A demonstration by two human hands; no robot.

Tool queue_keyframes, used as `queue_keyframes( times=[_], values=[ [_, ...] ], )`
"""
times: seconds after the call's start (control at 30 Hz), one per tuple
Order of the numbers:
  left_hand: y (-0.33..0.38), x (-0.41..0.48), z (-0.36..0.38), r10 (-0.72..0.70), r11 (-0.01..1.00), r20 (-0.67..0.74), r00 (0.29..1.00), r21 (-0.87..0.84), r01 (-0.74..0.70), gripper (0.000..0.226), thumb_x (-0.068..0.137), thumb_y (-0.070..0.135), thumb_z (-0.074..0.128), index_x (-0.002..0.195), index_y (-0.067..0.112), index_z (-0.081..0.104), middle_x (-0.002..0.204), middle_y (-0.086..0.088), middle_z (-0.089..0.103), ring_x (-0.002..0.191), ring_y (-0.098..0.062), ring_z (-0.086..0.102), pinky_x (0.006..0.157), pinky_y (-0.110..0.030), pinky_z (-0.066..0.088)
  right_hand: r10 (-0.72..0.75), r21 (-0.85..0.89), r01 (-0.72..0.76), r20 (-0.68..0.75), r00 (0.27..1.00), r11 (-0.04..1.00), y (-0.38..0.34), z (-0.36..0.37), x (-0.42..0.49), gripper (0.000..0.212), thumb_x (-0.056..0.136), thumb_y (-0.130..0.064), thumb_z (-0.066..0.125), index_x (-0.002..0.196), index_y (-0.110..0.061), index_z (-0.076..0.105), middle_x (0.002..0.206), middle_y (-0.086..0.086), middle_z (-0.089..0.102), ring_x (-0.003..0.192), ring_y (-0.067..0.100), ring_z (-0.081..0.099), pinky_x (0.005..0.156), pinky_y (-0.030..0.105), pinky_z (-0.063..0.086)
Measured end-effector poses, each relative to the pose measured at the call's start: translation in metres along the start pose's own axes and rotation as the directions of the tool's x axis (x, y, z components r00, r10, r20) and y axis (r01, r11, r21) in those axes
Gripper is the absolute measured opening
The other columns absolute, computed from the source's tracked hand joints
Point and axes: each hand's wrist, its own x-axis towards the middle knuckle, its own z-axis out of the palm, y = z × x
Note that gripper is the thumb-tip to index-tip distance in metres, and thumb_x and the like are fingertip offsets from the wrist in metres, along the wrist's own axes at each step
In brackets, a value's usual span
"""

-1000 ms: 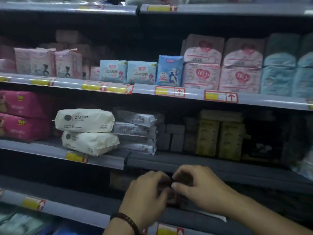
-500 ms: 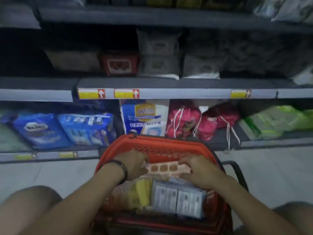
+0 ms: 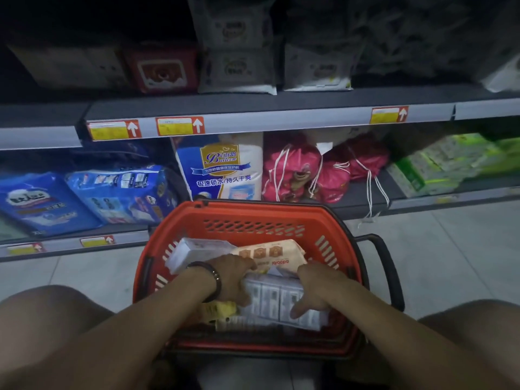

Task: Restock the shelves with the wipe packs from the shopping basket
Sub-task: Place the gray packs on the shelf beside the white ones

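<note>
A red shopping basket stands on the floor between my knees, in front of the low shelves. Inside lie a grey-white multi-pack of wipes, a peach wipe pack behind it, a white box at the far left and a yellow pack below. My left hand, with a dark bracelet on its wrist, grips the left edge of the grey-white pack. My right hand holds its right side, thumb spread on top and fingers tucked under the peach pack.
The shelf above the basket carries white wipe packs and a red box. On the bottom shelf sit blue diaper packs, a white-blue pack, pink drawstring bags and green packs. The basket's black handle juts right over the tiled floor.
My view dropped from the upper shelves to the basket. Both hands left the shelf, reached into the basket and slid from the peach pack onto the grey-white pack.
</note>
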Motion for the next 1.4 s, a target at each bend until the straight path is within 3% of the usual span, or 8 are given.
queue_keyframes(
  times=[0.23, 0.37, 0.5, 0.63, 0.8, 1.13, 1.33, 1.4],
  values=[
    [0.004, -0.012, -0.019, -0.103, 0.881, -0.207, 0.973, -0.473, -0.007, 0.071, 0.090, 0.083, 0.038, 0.124, 0.022, 0.054, 0.115, -0.005, 0.065, 0.098, -0.023, 0.066, 0.084, -0.036, 0.054, -0.130, 0.028, 0.155, -0.410, 0.903, 0.988, 0.019, -0.041, -0.025, 0.051, 0.070, -0.060, 0.089, 0.098, -0.035, 0.054, 0.094, -0.011, 0.060, 0.090, 0.019, 0.060, 0.073, 0.035, 0.047],
    [0.016, -0.021, -0.034, -0.241, 0.081, 0.012, 0.971, -0.996, 0.033, 0.070, 0.089, 0.085, 0.035, 0.118, 0.028, 0.065, 0.120, -0.020, 0.069, 0.098, -0.038, 0.077, 0.071, -0.041, 0.065, -0.104, -0.022, 0.129, -0.730, 0.675, 0.991, 0.016, -0.044, -0.030, 0.050, 0.073, -0.061, 0.086, 0.103, -0.036, 0.055, 0.104, -0.013, 0.050, 0.095, 0.014, 0.057, 0.077, 0.034, 0.048],
    [0.023, -0.020, -0.029, -0.138, -0.232, -0.027, 0.990, -0.971, -0.059, 0.053, 0.097, 0.053, 0.064, 0.127, 0.010, 0.066, 0.125, -0.027, 0.072, 0.107, -0.043, 0.074, 0.093, -0.051, 0.061, -0.237, -0.134, 0.230, -0.823, 0.516, 0.964, 0.007, -0.036, -0.021, 0.052, 0.069, -0.056, 0.090, 0.103, -0.028, 0.063, 0.102, -0.008, 0.055, 0.093, 0.021, 0.062, 0.078, 0.038, 0.053],
    [0.009, -0.022, -0.042, -0.313, -0.213, -0.179, 0.933, -0.944, -0.252, 0.034, 0.094, 0.000, 0.066, 0.126, -0.006, 0.059, 0.122, -0.029, 0.071, 0.097, -0.041, 0.076, 0.077, -0.053, 0.066, -0.183, 0.263, 0.483, -0.695, 0.695, 0.835, 0.010, -0.044, -0.028, 0.042, 0.080, -0.069, 0.075, 0.104, -0.035, 0.069, 0.106, -0.019, 0.058, 0.093, 0.003, 0.063, 0.082, 0.032, 0.055],
    [0.013, -0.038, -0.052, -0.159, -0.103, -0.192, 0.968, -0.972, -0.209, 0.021, 0.098, 0.000, 0.062, 0.118, -0.003, 0.068, 0.106, -0.023, 0.077, 0.082, -0.030, 0.079, 0.057, -0.033, 0.062, -0.064, 0.773, 0.372, -0.398, 0.915, 0.515, 0.012, -0.048, -0.014, 0.078, 0.071, -0.064, 0.082, 0.137, -0.027, 0.063, 0.128, -0.002, 0.071, 0.111, 0.015, 0.072, 0.086, 0.034, 0.058],
    [0.019, -0.029, -0.041, -0.178, 0.061, -0.111, 0.978, -0.993, -0.102, 0.039, 0.092, 0.032, 0.077, 0.123, 0.008, 0.071, 0.105, -0.013, 0.081, 0.089, -0.028, 0.079, 0.075, -0.041, 0.064, 0.061, 0.942, 0.303, -0.297, 0.953, -0.143, -0.007, -0.055, -0.010, 0.044, 0.093, -0.016, 0.079, 0.131, -0.001, 0.062, 0.115, 0.022, 0.078, 0.098, 0.043, 0.079, 0.074, 0.046, 0.067],
    [0.011, -0.022, -0.045, -0.329, -0.211, -0.155, 0.932, -0.949, -0.233, 0.036, 0.096, 0.017, 0.073, 0.129, 0.009, 0.062, 0.114, -0.019, 0.078, 0.103, -0.038, 0.076, 0.089, -0.062, 0.058, -0.001, 0.957, 0.249, -0.252, 0.968, -0.146, -0.010, -0.058, -0.008, 0.039, 0.101, -0.034, 0.071, 0.125, -0.003, 0.066, 0.111, 0.028, 0.077, 0.096, 0.043, 0.079, 0.073, 0.044, 0.067],
    [0.002, -0.025, -0.055, -0.328, -0.258, -0.118, 0.937, -0.943, -0.210, 0.026, 0.100, 0.019, 0.066, 0.125, 0.014, 0.065, 0.107, -0.014, 0.080, 0.086, -0.028, 0.079, 0.071, -0.048, 0.066, 0.079, 0.944, 0.290, -0.305, 0.949, 0.158, -0.005, -0.056, 0.000, 0.031, 0.103, -0.039, 0.068, 0.115, -0.011, 0.067, 0.110, 0.025, 0.076, 0.094, 0.043, 0.078, 0.077, 0.048, 0.066]
  ],
)
